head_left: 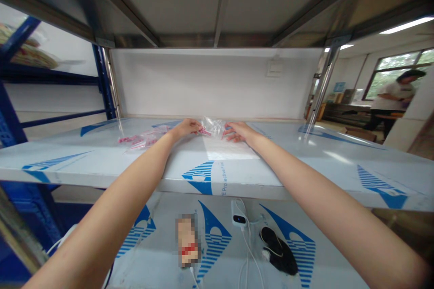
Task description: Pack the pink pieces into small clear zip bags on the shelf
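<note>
Through the head camera I have both bare arms reaching in over the worktop (312, 162), hands meeting near its back edge, a little left of the middle. Between them a clear plastic bag (213, 123) sits crumpled, with a few pinkish-red pieces (205, 132) at its left side and a red line at its right.

My left hand (187, 128) has its fingers curled in, almost together, with the tips against the bag's left side — whether they pinch plastic or the pieces, I can't tell. My right hand (239, 132) is half open at the bag's right side, fingers loosely bent and slightly apart, the tips by the red line; I can't make out a grip there either.

A thin white sheet (233, 150) lies under the right hand, running toward the front edge. Left of the left hand, toward the worktop's left end, I see more clear bags (149, 137) lying flat with pinkish-red contents.

Below the front edge, the lower shelf (162, 244) carries a pixelated oblong thing (187, 240), a white device (238, 213) with cables, and a black object (281, 250) — too unclear to name. Beyond the worktop's right end, another person (389, 97) stands near a window (376, 85).
</note>
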Available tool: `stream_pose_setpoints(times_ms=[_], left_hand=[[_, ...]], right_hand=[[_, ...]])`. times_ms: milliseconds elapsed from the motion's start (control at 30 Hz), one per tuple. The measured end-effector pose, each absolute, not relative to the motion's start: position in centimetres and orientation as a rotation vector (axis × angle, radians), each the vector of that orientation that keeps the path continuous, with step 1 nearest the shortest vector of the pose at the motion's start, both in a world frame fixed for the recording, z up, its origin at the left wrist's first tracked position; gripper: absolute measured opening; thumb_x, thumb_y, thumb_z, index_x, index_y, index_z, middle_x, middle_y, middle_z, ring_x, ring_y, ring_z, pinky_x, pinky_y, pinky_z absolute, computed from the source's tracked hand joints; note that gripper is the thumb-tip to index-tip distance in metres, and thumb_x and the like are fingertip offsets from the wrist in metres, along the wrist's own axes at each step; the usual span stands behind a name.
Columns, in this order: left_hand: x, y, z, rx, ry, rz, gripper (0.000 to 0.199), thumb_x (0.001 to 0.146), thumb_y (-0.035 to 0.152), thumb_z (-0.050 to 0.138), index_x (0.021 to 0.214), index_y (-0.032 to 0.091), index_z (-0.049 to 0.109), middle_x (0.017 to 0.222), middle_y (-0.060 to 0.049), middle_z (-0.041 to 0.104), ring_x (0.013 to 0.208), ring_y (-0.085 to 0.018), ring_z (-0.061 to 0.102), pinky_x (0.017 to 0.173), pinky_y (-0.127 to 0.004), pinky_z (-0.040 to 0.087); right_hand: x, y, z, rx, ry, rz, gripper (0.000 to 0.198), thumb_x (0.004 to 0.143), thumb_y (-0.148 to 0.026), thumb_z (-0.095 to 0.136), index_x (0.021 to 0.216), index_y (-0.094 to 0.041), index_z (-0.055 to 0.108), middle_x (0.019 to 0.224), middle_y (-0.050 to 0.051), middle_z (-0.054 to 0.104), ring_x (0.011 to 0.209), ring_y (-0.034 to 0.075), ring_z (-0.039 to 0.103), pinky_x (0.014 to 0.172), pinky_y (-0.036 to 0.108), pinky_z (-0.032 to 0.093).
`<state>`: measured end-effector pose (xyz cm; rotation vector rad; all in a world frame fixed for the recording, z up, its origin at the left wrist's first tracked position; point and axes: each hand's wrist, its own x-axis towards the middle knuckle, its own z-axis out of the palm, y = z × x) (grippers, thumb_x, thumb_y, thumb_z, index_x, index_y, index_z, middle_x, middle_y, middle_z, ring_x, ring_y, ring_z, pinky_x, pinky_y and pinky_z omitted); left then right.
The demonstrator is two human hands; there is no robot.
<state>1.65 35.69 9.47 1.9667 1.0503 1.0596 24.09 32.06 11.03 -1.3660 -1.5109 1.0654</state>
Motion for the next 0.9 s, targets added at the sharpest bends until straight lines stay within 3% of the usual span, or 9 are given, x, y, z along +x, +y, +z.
stream_pose_setpoints(times_ms=[167,267,400,500,667,900], left_hand=[[1.7,35.7,9.5,1.922,1.051,1.096,0.013,0.071,0.020,0.067,0.077,0.009,0.064,0.065,-0.001,0.060,0.060,-0.008,0.051,0.067,-0.023,0.040],[1.9,35.3,9.7,1.893,1.093,1.107,0.010,0.072,0.017,0.067,0.075,0.009,0.063,0.062,0.000,0.059,0.058,-0.008,0.052,0.065,-0.022,0.041],[2.2,34.8,9.9,1.835,1.145,1.071,0.014,0.074,0.021,0.068,0.077,0.009,0.061,0.065,-0.001,0.060,0.053,-0.010,0.057,0.060,-0.024,0.044],[2.3,34.7,9.9,1.803,1.126,1.067,0.020,0.072,0.024,0.072,0.078,0.009,0.060,0.063,-0.002,0.061,0.051,-0.011,0.059,0.058,-0.024,0.046],[2.3,34.8,10.0,1.740,1.076,1.121,0.018,0.070,0.017,0.073,0.080,0.010,0.060,0.070,-0.003,0.065,0.057,-0.011,0.062,0.067,-0.024,0.050],[2.6,34.5,10.1,1.685,1.062,1.149,0.025,0.068,-0.003,0.062,0.091,0.008,0.060,0.067,-0.003,0.065,0.064,-0.011,0.063,0.079,-0.029,0.051]], right_hand=[[24.3,32.1,11.1,-1.281,-1.477,1.044,0.032,0.095,-0.035,0.038,0.112,-0.012,0.054,0.096,0.012,0.068,0.046,0.009,0.058,0.039,0.017,0.038],[24.1,32.1,11.0,-1.258,-1.494,1.053,0.023,0.090,-0.026,0.050,0.109,-0.013,0.055,0.087,0.009,0.069,0.046,0.009,0.058,0.041,0.018,0.041],[23.9,32.3,10.6,-1.143,-1.463,1.165,0.011,0.086,-0.004,0.050,0.093,-0.009,0.057,0.068,0.004,0.065,0.052,0.009,0.060,0.058,0.020,0.052],[24.0,32.9,10.2,-1.066,-1.437,1.193,0.013,0.085,0.000,0.049,0.081,-0.009,0.057,0.065,0.004,0.063,0.057,0.009,0.061,0.073,0.022,0.054],[24.7,33.8,9.8,-1.026,-1.437,1.250,0.016,0.084,0.001,0.049,0.075,-0.010,0.057,0.066,0.003,0.063,0.060,0.009,0.063,0.083,0.024,0.053],[24.9,32.9,10.0,-1.111,-1.387,1.279,0.020,0.084,0.006,0.044,0.084,-0.011,0.055,0.069,0.003,0.064,0.066,0.009,0.065,0.085,0.022,0.053]])
